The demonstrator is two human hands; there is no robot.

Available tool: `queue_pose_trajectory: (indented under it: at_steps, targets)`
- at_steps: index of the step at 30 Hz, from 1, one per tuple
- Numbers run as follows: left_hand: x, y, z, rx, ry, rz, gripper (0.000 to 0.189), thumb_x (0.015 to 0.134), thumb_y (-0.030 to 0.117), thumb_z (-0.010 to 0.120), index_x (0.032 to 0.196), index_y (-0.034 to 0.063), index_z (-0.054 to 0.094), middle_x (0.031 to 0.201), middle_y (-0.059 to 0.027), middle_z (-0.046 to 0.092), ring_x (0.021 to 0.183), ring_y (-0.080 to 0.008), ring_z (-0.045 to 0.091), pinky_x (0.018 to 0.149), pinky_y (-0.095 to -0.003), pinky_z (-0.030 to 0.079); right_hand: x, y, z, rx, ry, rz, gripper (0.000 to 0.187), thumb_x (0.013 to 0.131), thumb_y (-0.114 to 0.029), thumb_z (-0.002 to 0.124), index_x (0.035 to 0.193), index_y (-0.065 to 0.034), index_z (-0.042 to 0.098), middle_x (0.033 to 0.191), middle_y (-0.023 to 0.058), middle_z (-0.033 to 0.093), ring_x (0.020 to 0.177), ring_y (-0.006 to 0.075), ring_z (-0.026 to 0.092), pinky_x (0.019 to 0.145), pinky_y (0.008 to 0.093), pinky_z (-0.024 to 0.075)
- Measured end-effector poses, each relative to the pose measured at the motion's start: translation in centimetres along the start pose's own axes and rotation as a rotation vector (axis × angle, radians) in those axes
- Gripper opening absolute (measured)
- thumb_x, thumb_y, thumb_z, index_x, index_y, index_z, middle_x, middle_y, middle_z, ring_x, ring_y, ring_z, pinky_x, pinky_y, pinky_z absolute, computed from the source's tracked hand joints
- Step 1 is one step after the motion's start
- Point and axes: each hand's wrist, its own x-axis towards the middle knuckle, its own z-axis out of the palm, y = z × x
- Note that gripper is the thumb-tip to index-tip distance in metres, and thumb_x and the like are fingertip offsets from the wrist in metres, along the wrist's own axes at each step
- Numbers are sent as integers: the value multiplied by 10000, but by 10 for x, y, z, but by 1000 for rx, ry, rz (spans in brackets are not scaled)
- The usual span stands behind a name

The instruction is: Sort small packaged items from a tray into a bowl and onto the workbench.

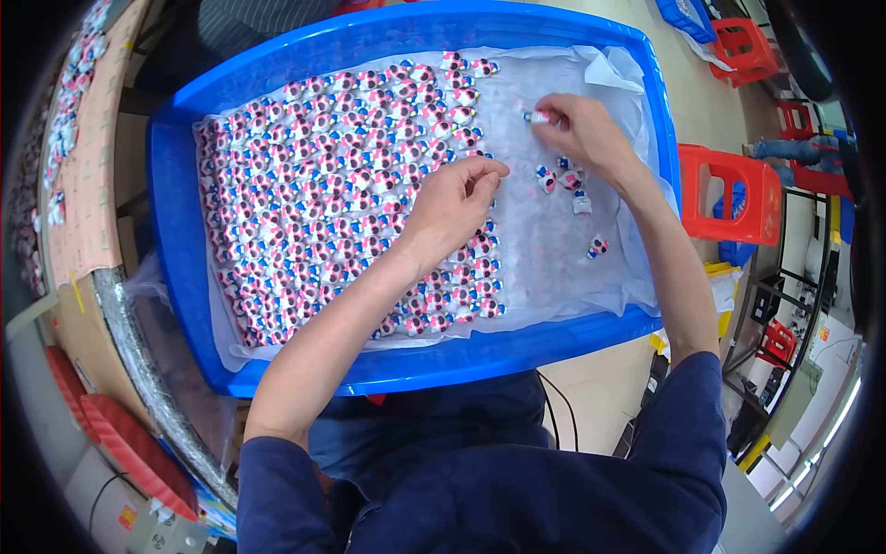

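Observation:
A large blue plastic tub lined with thin white sheeting lies before me. Small white, pink and blue figurines fill its left and middle part in close rows. My right hand pinches one figurine between thumb and fingertips, above the bare sheeting at the right. My left hand hovers over the right edge of the rows, its thumb and index finger curled near each other; whether it holds anything is not visible. Several loose figurines lie below my right hand, and one more lies nearer the tub's near wall.
At the left, a table bears more figurines along its far side. Red plastic stools stand to the right of the tub. Part of another person's legs shows at the far right. A red cushion is at the lower left.

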Motion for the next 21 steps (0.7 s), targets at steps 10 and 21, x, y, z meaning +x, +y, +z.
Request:
queue_pose_trajectory:
  at_steps: [10, 21]
  targets:
    - [-5, 4, -8, 81, 15, -8, 246, 971, 173, 522, 1119, 27, 652, 927, -44, 683, 800, -95, 614, 700, -242, 488, 71, -37, 22, -362, -39, 285, 542, 756, -554, 676, 820, -17, 709, 795, 206, 676, 787, 351, 674, 719, 424, 529]
    - [-11, -9, -19, 104, -26, 50, 234, 969, 158, 517, 1111, 37, 659, 923, -24, 665, 762, -65, 560, 676, -224, 463, -43, 2, 3, -350, -284, -284, 383, 700, -156, 735, 1048, -43, 621, 943, 132, 622, 917, 296, 588, 817, 372, 465]
